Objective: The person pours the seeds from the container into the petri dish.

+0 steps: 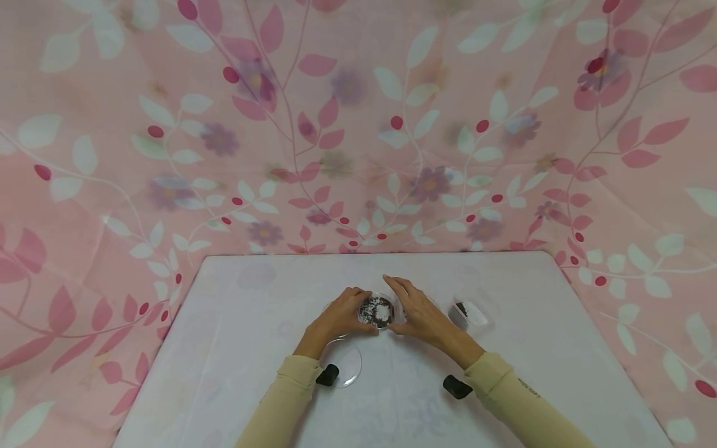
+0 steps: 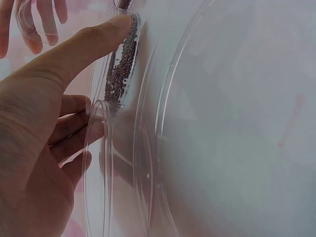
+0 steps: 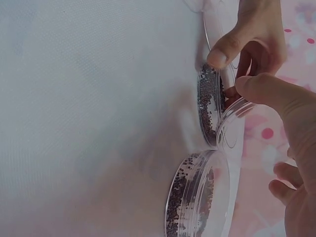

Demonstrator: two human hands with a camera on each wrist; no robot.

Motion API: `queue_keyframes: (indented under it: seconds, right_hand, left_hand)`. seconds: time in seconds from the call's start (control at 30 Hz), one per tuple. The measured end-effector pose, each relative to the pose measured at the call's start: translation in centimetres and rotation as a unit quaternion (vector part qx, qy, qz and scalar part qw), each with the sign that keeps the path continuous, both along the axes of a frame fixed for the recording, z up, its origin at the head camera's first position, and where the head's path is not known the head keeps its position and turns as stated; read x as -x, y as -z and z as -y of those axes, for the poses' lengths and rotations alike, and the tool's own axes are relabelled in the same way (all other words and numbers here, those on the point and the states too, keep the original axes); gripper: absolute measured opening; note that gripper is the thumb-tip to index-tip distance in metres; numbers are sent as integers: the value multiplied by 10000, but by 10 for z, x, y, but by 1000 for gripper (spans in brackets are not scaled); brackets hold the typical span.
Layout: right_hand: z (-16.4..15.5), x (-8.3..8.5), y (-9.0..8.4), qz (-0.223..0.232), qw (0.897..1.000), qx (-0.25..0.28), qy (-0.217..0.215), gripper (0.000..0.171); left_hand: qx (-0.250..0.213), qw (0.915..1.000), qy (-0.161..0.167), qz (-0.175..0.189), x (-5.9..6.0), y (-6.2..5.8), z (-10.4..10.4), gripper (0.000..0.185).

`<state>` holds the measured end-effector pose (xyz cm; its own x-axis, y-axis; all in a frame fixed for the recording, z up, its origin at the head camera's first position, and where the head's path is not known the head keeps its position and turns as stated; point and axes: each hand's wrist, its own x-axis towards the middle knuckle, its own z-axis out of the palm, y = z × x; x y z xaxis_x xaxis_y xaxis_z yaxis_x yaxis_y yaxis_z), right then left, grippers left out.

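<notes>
My left hand (image 1: pixel 338 316) grips a round clear petri dish (image 1: pixel 376 311) of dark granules between thumb and fingers, close to the table. White patches show among the granules. Right beside it, my right hand (image 1: pixel 422 317) holds a clear round lid (image 3: pixel 231 118) on edge between thumb and fingers, against or very near the dish's side. In the left wrist view, the left thumb lies on the rim of the granule dish (image 2: pixel 121 66). Clear round dish parts (image 2: pixel 98 168) stand by the left fingers; whether the hand touches them cannot be told.
A second clear dish (image 3: pixel 190 197) with dark granules lies to the right of the hands. On the left, under the left wrist, is a clear round dish or lid (image 1: pixel 351 367). A white cloth covers the table (image 1: pixel 252 323); a pink floral curtain (image 1: pixel 358 155) hangs behind.
</notes>
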<state>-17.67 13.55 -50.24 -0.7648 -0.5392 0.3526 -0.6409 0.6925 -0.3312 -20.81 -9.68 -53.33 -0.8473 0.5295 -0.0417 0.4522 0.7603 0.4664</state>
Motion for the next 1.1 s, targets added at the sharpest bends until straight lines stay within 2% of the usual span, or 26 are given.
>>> queue_keyframes:
  seconds: [0.47, 0.7, 0.97, 1.1]
  right_hand:
    - [5, 3, 3, -11, 9995, 126, -275, 91]
    - [9, 5, 4, 114, 9994, 43, -319, 83]
    - [17, 6, 3, 347, 9987, -44, -360, 80]
    - [18, 6, 4, 258, 9988, -131, -405, 81]
  left_hand:
    - [-149, 9998, 92, 26, -2, -2, -3, 89]
    - [-197, 9994, 208, -177, -3, -4, -3, 89]
    - [-197, 9984, 281, -442, -3, 2, -1, 86]
    - [-180, 9976, 286, -605, -2, 2, 2, 88]
